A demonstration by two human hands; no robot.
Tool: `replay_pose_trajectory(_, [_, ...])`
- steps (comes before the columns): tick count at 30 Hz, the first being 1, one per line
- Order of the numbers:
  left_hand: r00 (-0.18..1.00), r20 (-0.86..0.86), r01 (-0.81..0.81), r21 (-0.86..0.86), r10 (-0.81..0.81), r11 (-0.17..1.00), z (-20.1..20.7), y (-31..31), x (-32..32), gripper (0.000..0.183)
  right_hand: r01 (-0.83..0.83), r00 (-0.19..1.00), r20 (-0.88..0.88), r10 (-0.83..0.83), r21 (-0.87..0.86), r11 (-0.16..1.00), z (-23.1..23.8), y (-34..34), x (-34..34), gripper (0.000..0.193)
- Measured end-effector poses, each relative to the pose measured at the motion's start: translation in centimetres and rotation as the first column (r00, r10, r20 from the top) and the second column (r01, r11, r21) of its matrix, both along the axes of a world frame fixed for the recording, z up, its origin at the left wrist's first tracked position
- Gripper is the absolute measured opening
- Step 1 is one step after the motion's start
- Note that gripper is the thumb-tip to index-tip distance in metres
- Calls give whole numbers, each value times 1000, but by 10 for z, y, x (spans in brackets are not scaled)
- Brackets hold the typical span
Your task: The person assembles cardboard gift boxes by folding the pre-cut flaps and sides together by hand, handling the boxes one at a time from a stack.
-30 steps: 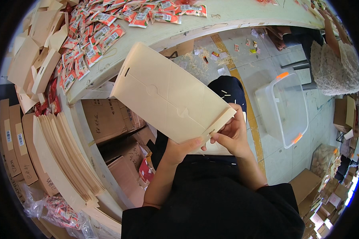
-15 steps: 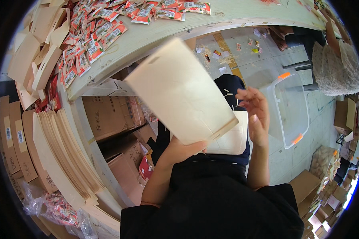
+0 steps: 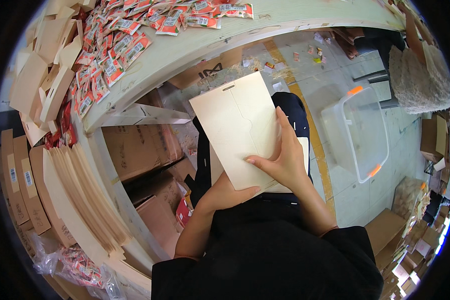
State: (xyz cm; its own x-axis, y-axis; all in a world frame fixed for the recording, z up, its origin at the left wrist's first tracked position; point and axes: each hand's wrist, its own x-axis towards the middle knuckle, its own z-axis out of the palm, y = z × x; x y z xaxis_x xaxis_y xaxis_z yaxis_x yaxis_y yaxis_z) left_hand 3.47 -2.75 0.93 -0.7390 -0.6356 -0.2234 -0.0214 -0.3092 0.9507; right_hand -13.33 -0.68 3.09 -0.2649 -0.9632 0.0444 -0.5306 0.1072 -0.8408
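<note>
Flat beige paper pouch (image 3: 237,127) held over lap, hang slot at 12 o'clock. Left hand (image 3: 224,192) grips its bottom edge; right hand (image 3: 284,162) rests flat, fingers extended. Step: probably pressing the pouch flat. Next needs opening its mouth.

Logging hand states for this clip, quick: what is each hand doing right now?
Left hand: holds the flat cardboard sleeve from beneath, thumb on its lower edge.
Right hand: open, fingers flat on the sleeve's face.
</note>
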Motion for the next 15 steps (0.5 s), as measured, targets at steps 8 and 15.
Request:
replay_pose_trajectory(8, [951,-130,-219,352,280,910,3,-11,18,42,-163,985,55,162,21,986,-2,6,13,96])
replay_pose_trajectory(15, [995,-19,-94,232,101,968,-4,-4,19,44,-168,986,13,167,88,982,7,4,5,82])
